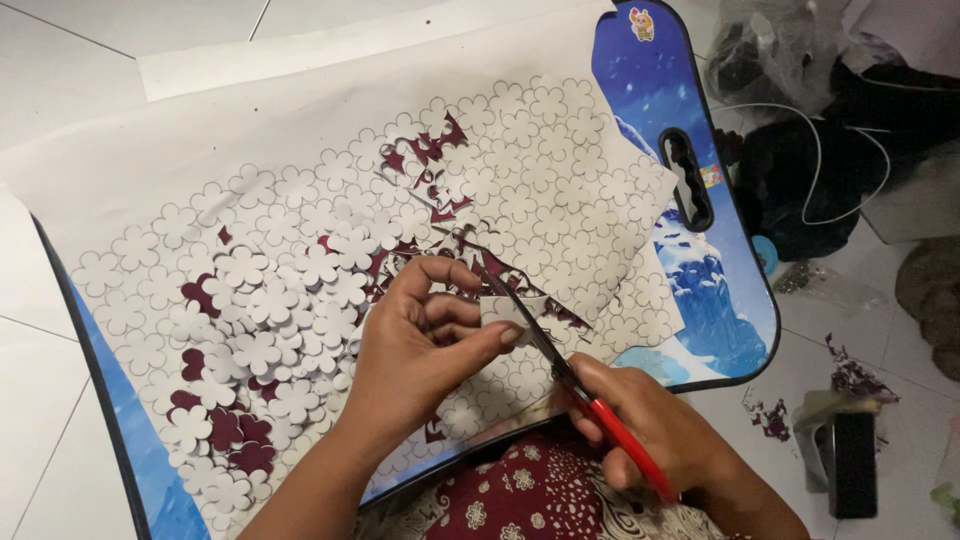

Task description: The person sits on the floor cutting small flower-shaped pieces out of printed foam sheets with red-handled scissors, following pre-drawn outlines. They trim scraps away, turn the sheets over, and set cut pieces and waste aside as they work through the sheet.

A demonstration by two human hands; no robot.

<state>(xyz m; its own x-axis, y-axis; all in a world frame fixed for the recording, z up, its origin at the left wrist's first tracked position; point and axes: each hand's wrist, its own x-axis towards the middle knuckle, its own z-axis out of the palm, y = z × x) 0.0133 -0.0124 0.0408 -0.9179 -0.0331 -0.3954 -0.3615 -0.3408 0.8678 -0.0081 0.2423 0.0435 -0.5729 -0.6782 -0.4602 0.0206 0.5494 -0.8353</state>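
My left hand (pixel 425 335) pinches a small white paper piece (pixel 505 308) between thumb and fingers. My right hand (pixel 650 430) grips red-handled scissors (pixel 560 370), whose blades reach up to the paper piece and cut into it. Under both hands lies a large white sheet (pixel 560 160) printed with flower outlines. A heap of cut-out white paper flowers (pixel 270 320) lies to the left, with dark red backing scraps (pixel 235 435) among them. All of this rests on a blue lap board (pixel 720 300).
The board's handle slot (pixel 688 180) is at the right. Beyond the board, on the white tiled floor, are dark bags and a white cable (pixel 820 150), dark red paper scraps (pixel 855 380) and a small black box (pixel 850 460). My patterned red clothing (pixel 520 495) shows below.
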